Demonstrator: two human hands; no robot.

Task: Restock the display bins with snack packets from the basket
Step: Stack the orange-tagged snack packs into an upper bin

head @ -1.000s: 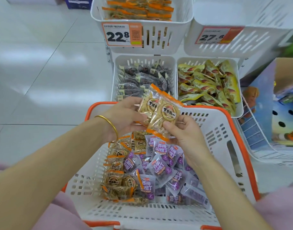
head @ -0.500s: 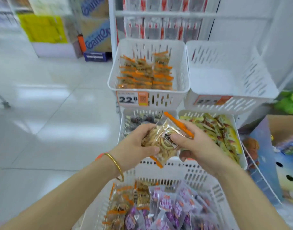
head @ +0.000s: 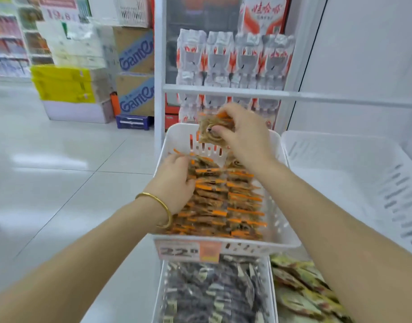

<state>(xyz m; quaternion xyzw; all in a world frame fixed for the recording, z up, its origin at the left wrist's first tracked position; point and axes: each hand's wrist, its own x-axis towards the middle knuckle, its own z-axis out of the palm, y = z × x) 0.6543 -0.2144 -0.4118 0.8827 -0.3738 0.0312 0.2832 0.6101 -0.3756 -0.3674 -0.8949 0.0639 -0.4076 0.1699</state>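
Note:
My right hand (head: 243, 136) grips an orange-edged snack packet (head: 208, 134) above the far end of the upper left white display bin (head: 277, 220). That bin holds two rows of the same orange-edged packets (head: 223, 201). My left hand (head: 177, 180) is inside the bin at its left side, fingers curled on the back packets of the left row. A price tag reading 22.8 (head: 188, 251) hangs on the bin's front. The basket is out of view.
An empty white bin (head: 354, 183) stands to the right. Below are a bin of dark packets (head: 212, 294) and a bin of yellow packets (head: 303, 290). Behind stands a shelf of white-and-red bags (head: 235, 59). Cardboard boxes (head: 135, 73) stand on the tiled floor at left.
My view rose from the basket to the upper bins. Both hands carried the packet up from the basket. Now the right hand alone holds it over the bin, and the left hand reached into the bin.

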